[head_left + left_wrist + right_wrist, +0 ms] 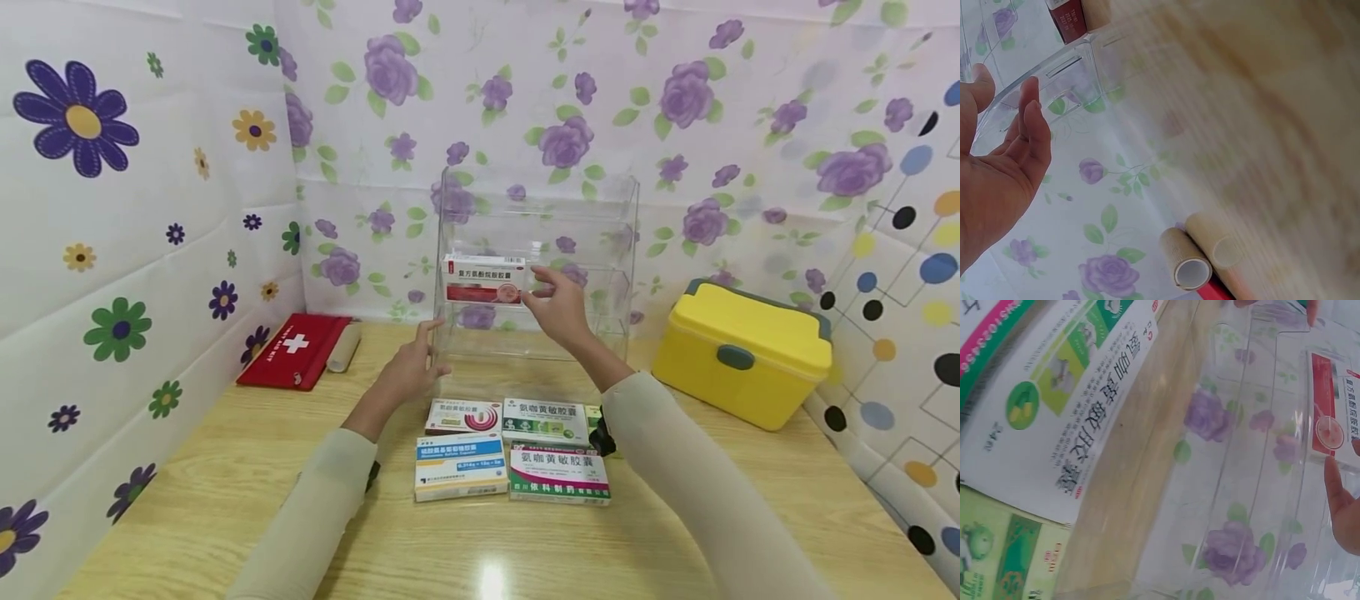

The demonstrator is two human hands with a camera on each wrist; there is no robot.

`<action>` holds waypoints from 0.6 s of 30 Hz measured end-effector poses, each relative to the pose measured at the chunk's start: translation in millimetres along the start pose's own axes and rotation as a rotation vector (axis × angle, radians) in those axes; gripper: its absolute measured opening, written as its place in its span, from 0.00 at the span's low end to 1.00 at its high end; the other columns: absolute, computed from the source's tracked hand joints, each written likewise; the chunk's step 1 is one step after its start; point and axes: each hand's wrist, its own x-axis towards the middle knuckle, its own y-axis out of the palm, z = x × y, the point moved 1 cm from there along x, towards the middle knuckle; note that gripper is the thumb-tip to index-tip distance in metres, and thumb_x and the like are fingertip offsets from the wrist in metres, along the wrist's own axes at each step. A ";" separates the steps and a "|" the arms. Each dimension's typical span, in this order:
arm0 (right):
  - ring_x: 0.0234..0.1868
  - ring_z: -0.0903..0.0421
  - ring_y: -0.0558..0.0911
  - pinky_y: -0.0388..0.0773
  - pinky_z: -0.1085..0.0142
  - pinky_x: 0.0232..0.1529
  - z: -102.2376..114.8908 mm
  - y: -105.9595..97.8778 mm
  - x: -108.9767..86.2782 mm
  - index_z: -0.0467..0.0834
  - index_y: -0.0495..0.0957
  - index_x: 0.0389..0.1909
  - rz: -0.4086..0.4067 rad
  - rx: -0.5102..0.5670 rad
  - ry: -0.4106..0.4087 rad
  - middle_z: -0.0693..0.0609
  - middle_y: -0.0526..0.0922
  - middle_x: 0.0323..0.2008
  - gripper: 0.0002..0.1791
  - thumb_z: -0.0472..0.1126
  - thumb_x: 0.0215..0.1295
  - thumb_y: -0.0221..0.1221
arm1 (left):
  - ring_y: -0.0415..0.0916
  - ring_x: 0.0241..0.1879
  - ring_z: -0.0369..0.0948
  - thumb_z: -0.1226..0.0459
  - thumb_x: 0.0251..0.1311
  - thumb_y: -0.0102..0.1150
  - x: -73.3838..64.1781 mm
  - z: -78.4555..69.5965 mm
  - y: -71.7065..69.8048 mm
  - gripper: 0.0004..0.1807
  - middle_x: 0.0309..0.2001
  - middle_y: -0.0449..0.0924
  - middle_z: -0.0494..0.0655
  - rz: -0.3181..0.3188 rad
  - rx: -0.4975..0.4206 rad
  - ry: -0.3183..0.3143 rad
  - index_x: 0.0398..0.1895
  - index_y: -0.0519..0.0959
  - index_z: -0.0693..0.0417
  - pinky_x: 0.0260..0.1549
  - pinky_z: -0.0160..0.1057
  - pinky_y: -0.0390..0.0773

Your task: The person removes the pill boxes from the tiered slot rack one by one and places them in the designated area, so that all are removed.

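Observation:
A red-and-white medicine box sits at the left of a middle tier of the clear plastic rack. With thumb and fingers, my right hand pinches the box's right end; the right wrist view also shows this medicine box beside the fingers. My left hand is at the rack's lower left corner, fingers loosely extended. In the left wrist view, that left hand has thumb and fingers apart near the rack's edge. Whether it touches the rack is hard to tell.
Several medicine boxes lie in front of the rack, including a blue-and-white box and a pink-and-green box. A red first aid pouch and a beige roll lie left. A yellow case stands right.

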 end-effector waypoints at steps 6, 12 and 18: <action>0.43 0.47 0.87 0.83 0.57 0.37 3.7 5.0 9.0 0.44 0.71 0.68 0.071 -0.073 -0.010 0.39 0.79 0.58 0.30 0.40 0.65 0.66 | 0.78 0.52 0.59 0.59 0.66 0.64 -1.3 0.1 -1.1 0.46 0.54 0.79 0.65 0.007 -0.013 0.000 0.77 0.43 0.40 0.45 0.56 0.78; 0.42 0.45 0.86 0.83 0.56 0.36 3.1 5.5 15.3 0.45 0.69 0.70 0.096 -0.090 -0.041 0.39 0.80 0.53 0.33 0.42 0.65 0.66 | 0.78 0.54 0.59 0.59 0.66 0.63 -1.0 -0.1 0.6 0.47 0.56 0.77 0.67 0.020 -0.022 0.001 0.77 0.42 0.39 0.47 0.56 0.78; 0.44 0.45 0.85 0.83 0.56 0.36 2.9 6.8 16.3 0.48 0.71 0.68 0.112 -0.078 -0.019 0.39 0.80 0.53 0.31 0.45 0.65 0.67 | 0.77 0.54 0.61 0.59 0.65 0.63 -1.5 -3.6 0.0 0.47 0.56 0.78 0.66 -0.002 0.003 -0.022 0.77 0.42 0.35 0.47 0.58 0.77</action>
